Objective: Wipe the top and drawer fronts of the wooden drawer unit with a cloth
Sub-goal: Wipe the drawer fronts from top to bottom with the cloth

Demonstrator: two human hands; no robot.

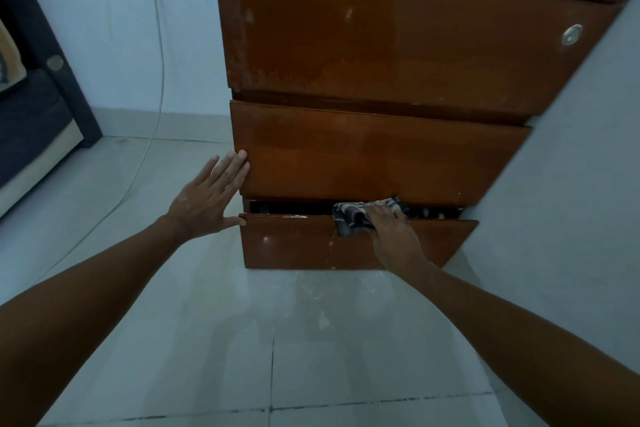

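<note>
Head view: a brown, glossy wooden three-drawer unit (398,107) is seen from above, standing on a pale tiled floor (242,340) against a pale wall (571,184).
Left hand (207,198): extended with the arm nearly straight; the palm is laid flat against the left edge of the unit, fingers (235,163) straight and held close together on the middle drawer front (363,156), thumb touching the corner of the bottom drawer front (294,243).
Right hand (391,225): reached forward and down; fingers are curled over a crumpled dark patterned cloth (353,217), pressing it on the top edge of the bottom drawer front.
Bottom drawer: pulled slightly open, a dark gap showing above it.
Writing: none can be read.
Surface: the top drawer front (398,35) is marked by dull, pale patches and bears a round metal lock (571,34) at right.
White cable (160,55): hung down the wall at left.
</note>
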